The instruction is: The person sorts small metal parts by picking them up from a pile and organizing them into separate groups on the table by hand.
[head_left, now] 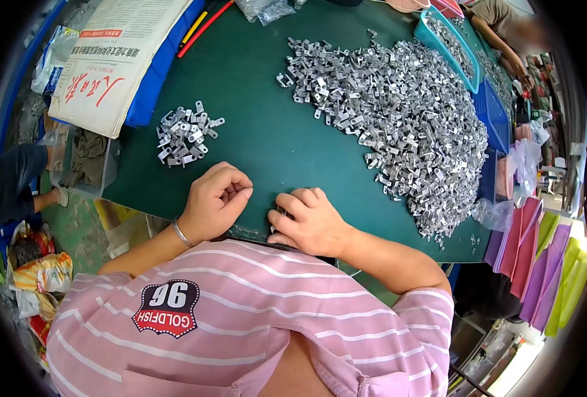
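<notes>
My left hand (215, 202), with a metal bracelet on the wrist, is closed above the front edge of the green table (253, 109). Its fingers curl in and the thumb lies against them; what they hold, if anything, is hidden. To its right, my right hand (310, 221) is also closed, fingers bent down near the table edge. A bit of grey shows under those fingers, too small to name. Beyond my left hand lies a small pile of bent metal clips with holes (186, 135). A much larger heap of similar metal clips (392, 112) spreads across the right side.
Newspapers (108, 73) lie over a blue bin at the left, near a red pencil-like stick (206, 28). A clear tub (88, 159) holds grey material. A turquoise basket (449, 49) of metal parts stands back right. Another person's arm (498, 46) reaches in there.
</notes>
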`<state>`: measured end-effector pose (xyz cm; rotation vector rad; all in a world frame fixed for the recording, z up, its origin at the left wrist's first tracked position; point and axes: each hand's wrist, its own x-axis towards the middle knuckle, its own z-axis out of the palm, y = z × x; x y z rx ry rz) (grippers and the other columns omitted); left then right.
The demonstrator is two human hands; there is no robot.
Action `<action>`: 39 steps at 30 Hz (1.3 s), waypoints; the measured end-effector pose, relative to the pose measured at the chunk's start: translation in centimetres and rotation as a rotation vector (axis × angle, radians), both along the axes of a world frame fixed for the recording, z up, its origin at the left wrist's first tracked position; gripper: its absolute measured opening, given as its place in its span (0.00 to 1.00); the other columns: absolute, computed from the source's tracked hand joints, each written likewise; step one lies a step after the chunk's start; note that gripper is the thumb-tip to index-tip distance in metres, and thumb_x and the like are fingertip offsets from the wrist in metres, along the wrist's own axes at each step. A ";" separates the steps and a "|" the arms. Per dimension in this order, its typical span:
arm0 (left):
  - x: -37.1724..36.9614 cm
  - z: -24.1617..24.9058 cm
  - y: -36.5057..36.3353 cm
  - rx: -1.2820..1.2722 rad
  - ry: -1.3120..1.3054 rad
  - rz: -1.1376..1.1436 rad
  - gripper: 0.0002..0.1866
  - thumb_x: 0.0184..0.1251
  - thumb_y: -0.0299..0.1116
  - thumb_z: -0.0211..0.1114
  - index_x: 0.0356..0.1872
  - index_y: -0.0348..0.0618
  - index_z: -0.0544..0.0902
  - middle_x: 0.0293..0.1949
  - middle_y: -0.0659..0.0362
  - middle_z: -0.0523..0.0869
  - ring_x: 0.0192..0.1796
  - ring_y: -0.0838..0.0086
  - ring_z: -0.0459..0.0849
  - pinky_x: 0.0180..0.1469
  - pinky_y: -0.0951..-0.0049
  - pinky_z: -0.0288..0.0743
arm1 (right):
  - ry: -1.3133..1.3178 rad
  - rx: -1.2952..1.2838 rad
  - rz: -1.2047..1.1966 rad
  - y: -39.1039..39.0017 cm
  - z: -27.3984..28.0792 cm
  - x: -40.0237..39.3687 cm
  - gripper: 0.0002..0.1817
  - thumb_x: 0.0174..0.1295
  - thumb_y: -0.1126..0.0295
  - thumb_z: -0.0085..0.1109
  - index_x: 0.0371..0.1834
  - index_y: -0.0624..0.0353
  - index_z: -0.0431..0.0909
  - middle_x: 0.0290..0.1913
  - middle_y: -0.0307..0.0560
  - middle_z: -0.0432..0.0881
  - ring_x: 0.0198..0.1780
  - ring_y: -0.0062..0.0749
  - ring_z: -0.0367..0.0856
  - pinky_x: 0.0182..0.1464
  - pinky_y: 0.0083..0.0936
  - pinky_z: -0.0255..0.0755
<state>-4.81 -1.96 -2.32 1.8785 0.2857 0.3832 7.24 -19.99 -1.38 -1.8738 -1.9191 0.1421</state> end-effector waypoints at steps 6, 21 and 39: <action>0.0 0.2 -0.1 0.016 0.004 0.009 0.04 0.53 0.18 0.63 0.28 0.37 0.77 0.28 0.62 0.76 0.23 0.86 0.71 0.24 0.84 0.66 | -0.051 0.080 0.074 0.5 -1.0 1.7 0.15 0.49 0.67 0.61 0.39 0.59 0.72 0.40 0.46 0.73 0.34 0.36 0.71 0.33 0.30 0.66; -0.2 -0.5 -0.3 -0.014 0.041 -0.006 0.06 0.55 0.15 0.61 0.31 0.36 0.76 0.32 0.62 0.74 0.27 0.86 0.70 0.27 0.86 0.62 | -0.194 0.039 -0.020 -1.4 -1.3 5.1 0.08 0.50 0.67 0.58 0.30 0.56 0.73 0.32 0.41 0.72 0.32 0.33 0.72 0.30 0.28 0.69; -0.1 -0.5 -0.6 0.002 0.070 -0.011 0.05 0.57 0.16 0.60 0.31 0.36 0.75 0.33 0.63 0.73 0.29 0.86 0.68 0.30 0.86 0.63 | 0.257 0.033 -0.775 -5.9 0.1 2.5 0.12 0.51 0.66 0.66 0.36 0.59 0.79 0.31 0.52 0.77 0.33 0.46 0.79 0.34 0.34 0.75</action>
